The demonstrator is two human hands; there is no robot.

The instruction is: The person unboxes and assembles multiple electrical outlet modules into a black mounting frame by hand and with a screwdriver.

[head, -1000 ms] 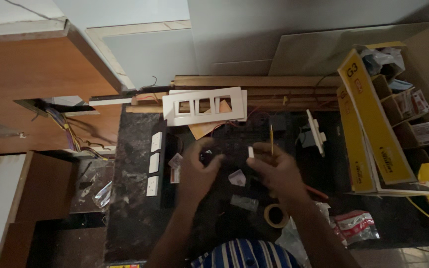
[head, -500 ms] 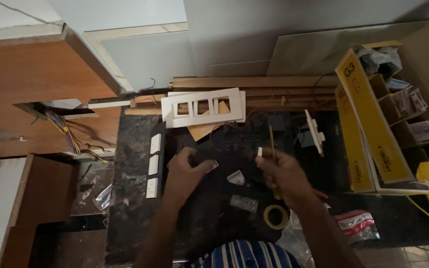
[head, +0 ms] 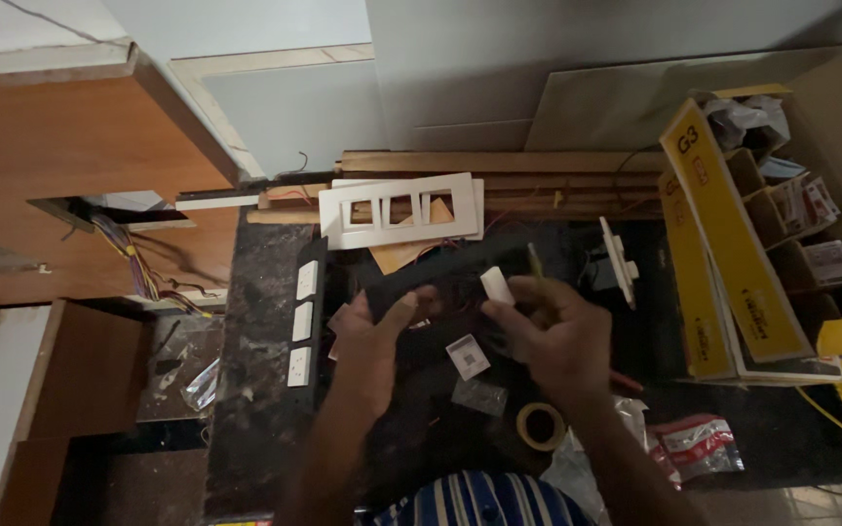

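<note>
Presently, on the dark stone counter (head: pixel 255 390): my left hand (head: pixel 374 343), thumb and fingers closed on the edge of a long black frame (head: pixel 450 273) that slants up over the counter. My right hand (head: pixel 555 336), pinching a small white switch piece (head: pixel 496 285) between thumb and fingertips, with a thin pencil-like stick (head: pixel 535 263) held upright in the same grip. Near the right wrist, a roll of yellow tape (head: pixel 542 426). Behind, a white three-window cover plate (head: pixel 398 208). Far right, a yellow carton (head: pixel 723 244).

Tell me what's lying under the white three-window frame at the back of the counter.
A tan cardboard piece pokes out below the white frame, which rests across wooden strips. Anything else beneath stays covered.
</note>
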